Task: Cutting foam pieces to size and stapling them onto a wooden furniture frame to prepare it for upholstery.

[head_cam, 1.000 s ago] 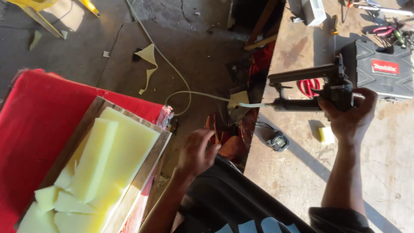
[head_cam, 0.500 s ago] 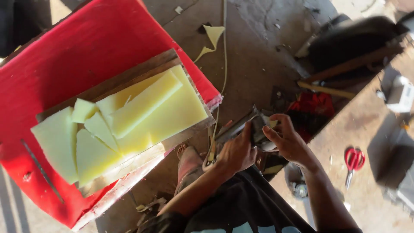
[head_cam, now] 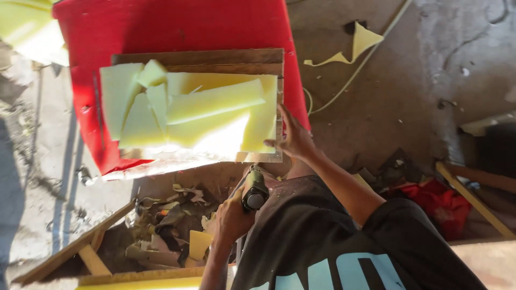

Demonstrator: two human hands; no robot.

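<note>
A wooden frame (head_cam: 215,57) lies on a red fabric-covered panel (head_cam: 177,24) and carries several pale yellow foam pieces (head_cam: 215,102). My right hand (head_cam: 294,140) rests flat on the frame's near right corner, fingers spread over the foam's edge. Just below the frame, my left hand (head_cam: 232,216) grips a dark hand-held power tool (head_cam: 254,190), shaped like a staple gun, with its nose toward the frame. My dark shirt fills the lower right.
A cream hose (head_cam: 371,51) and yellow foam scraps (head_cam: 361,44) lie on the concrete floor. Offcuts and rubbish (head_cam: 166,215) sit inside a wooden frame (head_cam: 80,252) at lower left. Red cloth (head_cam: 441,201) and a wooden strip (head_cam: 473,200) are at right.
The view swung over the red panel. Both hands were on the tool; now only my left hand holds it, and my right hand has reached to the frame's corner.
</note>
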